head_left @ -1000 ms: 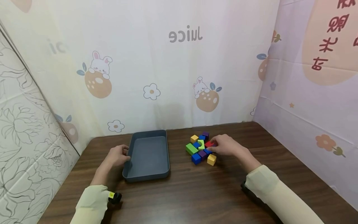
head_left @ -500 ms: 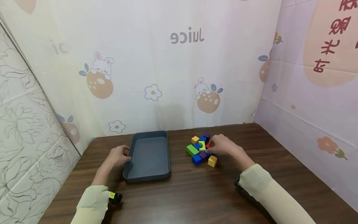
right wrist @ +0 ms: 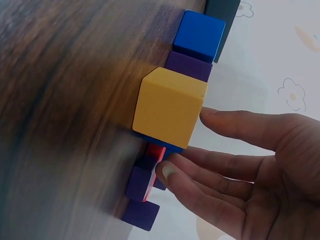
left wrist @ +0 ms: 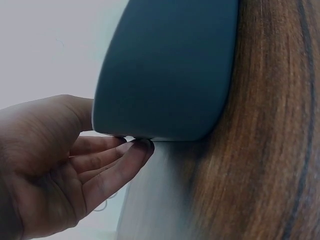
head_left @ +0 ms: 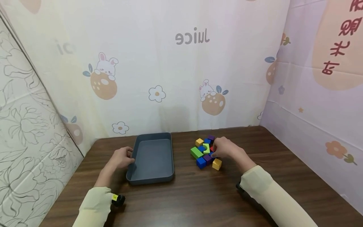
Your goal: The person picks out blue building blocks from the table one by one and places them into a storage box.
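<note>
My left hand holds the left side of a dark grey rectangular tray, thumb at the rim and fingers against the outer wall in the left wrist view. Over the right side of a cluster of wooden blocks is my right hand. In the right wrist view its thumb lies near a yellow cube, its fingertips beside a red block and purple blocks. A gap shows between thumb and fingers. The head view also shows a green block, a light green arch block and a blue cube.
Another yellow cube and a purple block lie at the back of the cluster. The dark wooden table meets a printed curtain behind. A side curtain hangs along the right.
My right hand has shifted slightly left over the cluster and now covers more of the red block. The left hand stays at the tray. The head view has shifted a little.
</note>
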Available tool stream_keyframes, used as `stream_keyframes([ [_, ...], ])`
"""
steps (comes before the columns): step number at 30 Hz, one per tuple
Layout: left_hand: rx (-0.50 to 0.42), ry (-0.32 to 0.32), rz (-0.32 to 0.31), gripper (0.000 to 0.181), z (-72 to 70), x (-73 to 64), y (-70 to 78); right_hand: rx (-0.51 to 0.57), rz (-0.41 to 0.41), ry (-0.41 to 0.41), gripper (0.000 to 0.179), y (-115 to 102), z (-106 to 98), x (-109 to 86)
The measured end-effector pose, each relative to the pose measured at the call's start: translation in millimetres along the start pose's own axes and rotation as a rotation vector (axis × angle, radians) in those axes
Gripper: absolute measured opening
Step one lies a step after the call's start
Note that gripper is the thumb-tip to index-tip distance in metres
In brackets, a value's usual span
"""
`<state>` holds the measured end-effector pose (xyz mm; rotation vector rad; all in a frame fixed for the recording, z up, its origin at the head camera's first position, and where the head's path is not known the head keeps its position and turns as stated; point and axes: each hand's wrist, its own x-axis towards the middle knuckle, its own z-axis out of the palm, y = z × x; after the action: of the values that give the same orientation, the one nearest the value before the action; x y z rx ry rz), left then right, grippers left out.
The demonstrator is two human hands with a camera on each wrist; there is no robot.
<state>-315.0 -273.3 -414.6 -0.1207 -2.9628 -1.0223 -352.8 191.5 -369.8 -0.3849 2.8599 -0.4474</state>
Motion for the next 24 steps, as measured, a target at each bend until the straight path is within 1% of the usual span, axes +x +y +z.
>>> stream_keyframes([
  [3,0.012,0.002,0.008,0.048,0.2,0.2,0.2,-0.007,0.004,0.001,0.022,-1.0,1.2,1.3],
  [8,0.013,0.002,-0.002,0.048,1.8,1.3,-1.2,-0.011,0.004,0.006,0.026,-3.6,2.1,-0.2],
  [15,-0.04,-0.013,-0.016,0.05,4.3,-0.5,-1.9,-0.022,-0.002,0.02,0.03,-4.4,3.7,-0.2],
  [24,-0.046,-0.011,-0.029,0.051,4.5,1.2,-1.8,-0.02,0.019,0.005,0.033,-2.7,5.6,3.5],
])
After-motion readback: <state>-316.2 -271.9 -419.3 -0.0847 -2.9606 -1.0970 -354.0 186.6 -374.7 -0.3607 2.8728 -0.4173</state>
